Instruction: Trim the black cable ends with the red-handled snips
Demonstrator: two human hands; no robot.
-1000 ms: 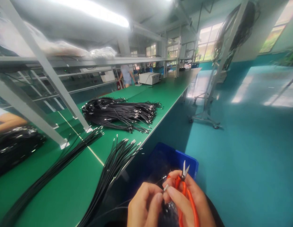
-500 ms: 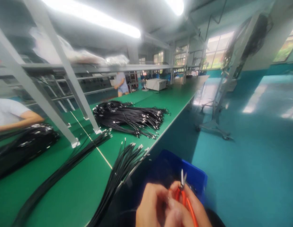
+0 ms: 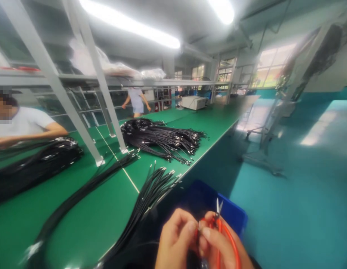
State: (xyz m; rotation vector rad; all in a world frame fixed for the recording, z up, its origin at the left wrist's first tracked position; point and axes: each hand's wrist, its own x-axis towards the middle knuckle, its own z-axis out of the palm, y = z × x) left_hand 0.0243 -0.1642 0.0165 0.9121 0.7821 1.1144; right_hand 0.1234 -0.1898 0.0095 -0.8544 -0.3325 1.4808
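My right hand (image 3: 222, 243) is closed around scissors (image 3: 219, 213) with orange-red handles; their short blades point up and stand slightly apart. Beside it, my left hand (image 3: 176, 237) pinches something small between thumb and forefinger, meeting the right fingertips. What it is stays too small and blurred to name. Just left of my hands, a bundle of black cables (image 3: 142, 203) with pale tips runs along the bench edge. Beneath and behind the hands is a blue bin (image 3: 235, 213), its inside mostly hidden.
The green bench (image 3: 106, 220) carries a second cable bundle (image 3: 86, 194) and a large cable pile (image 3: 167, 140). Shelf posts (image 3: 106, 82) rise from it. At left a co-worker (image 3: 30, 125) leans over more black cables (image 3: 41, 168); another person (image 3: 136, 101) stands farther back. A wheeled stand (image 3: 264, 149) is on the right.
The view has shifted slightly left, so the bench items appear farther right. My hands remain together with the scissors in the right. The far person has turned and lowered their arms.
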